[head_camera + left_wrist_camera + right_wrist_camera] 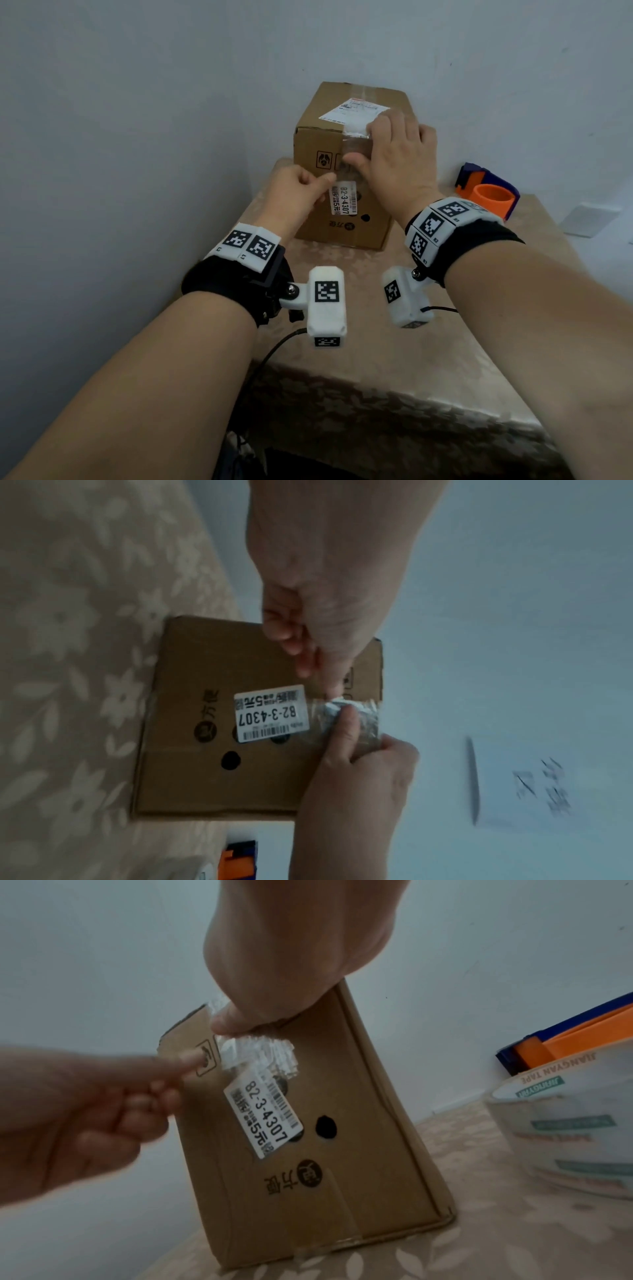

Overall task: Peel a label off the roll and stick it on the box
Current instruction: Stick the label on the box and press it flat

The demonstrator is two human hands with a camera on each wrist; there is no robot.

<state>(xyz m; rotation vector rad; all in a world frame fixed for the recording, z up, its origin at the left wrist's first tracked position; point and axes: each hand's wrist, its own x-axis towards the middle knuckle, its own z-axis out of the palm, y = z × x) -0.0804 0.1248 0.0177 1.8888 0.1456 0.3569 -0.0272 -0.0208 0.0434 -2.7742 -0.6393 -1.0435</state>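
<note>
My right hand [394, 161] is draped over the top front edge of the box [315, 144], thumb pressing a crinkled clear strip [263, 1056] onto the front face; the fingers lie relaxed over the top. My left hand [294, 195] is curled with the forefinger out, its tip touching the cardboard just left of that strip. The printed label [343, 202] sits flat just below my thumb. The strip looks thin, limp and clingy, so I'd take it only by a free corner. The roll [565, 1123] stands on the desk [445, 342], well right of my right hand.
</note>
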